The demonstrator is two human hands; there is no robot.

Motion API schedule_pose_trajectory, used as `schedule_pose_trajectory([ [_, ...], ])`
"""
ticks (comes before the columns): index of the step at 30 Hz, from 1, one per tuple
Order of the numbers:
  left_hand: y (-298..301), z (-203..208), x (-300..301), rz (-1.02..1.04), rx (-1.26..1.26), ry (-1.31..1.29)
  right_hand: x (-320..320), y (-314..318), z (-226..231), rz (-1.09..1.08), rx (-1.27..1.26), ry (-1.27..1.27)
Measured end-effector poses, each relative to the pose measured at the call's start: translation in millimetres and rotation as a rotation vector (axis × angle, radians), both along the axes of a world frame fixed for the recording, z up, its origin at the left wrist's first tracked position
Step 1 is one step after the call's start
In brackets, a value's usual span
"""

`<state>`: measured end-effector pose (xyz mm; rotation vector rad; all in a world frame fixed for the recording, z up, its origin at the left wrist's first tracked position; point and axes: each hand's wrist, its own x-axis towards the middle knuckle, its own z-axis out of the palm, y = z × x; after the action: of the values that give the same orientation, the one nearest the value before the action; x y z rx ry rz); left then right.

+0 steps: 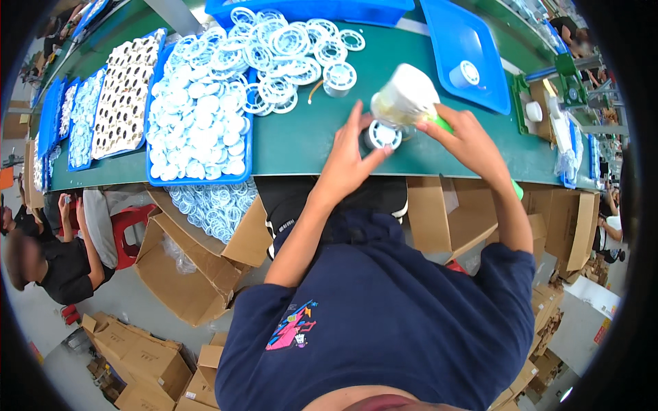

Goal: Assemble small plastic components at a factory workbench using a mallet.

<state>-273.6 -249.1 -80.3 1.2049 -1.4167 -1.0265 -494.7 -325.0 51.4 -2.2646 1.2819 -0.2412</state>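
Note:
My right hand (469,140) grips a tilted white bottle-like container (410,88) with something yellowish at its lower end and a green part (443,124) by my fingers. The container hangs over a small white round part (384,135) with holes in its face, set on the green table. My left hand (347,154) curls around the left side of that round part, thumb in front and fingers behind. A similar part, a white spool (338,79) with an orange wire end, stands upright just beyond my left hand. The container partly hides the round part's far side.
White rings (288,42) lie heaped on the green table (295,140). A blue tray (249,154) of white discs (199,130) stands left, beside trays of small parts (127,96). Back right, a blue tray (497,92) holds one spool (465,74). Open cardboard boxes (449,216) sit below the edge.

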Motion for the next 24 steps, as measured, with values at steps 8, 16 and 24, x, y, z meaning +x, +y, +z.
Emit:
schedule_pose_trajectory([
  [8,6,21,-6,0.087,-0.169,-0.144,-55,-16,-100,-0.294,-0.396,-0.056],
  [16,-11,43,-40,0.152,-0.539,-0.247,14,40,-46,-0.074,-0.129,-0.462],
  [24,-4,20,-31,0.489,-0.136,-0.417,-119,-78,-68,-0.717,-0.784,-0.25],
])
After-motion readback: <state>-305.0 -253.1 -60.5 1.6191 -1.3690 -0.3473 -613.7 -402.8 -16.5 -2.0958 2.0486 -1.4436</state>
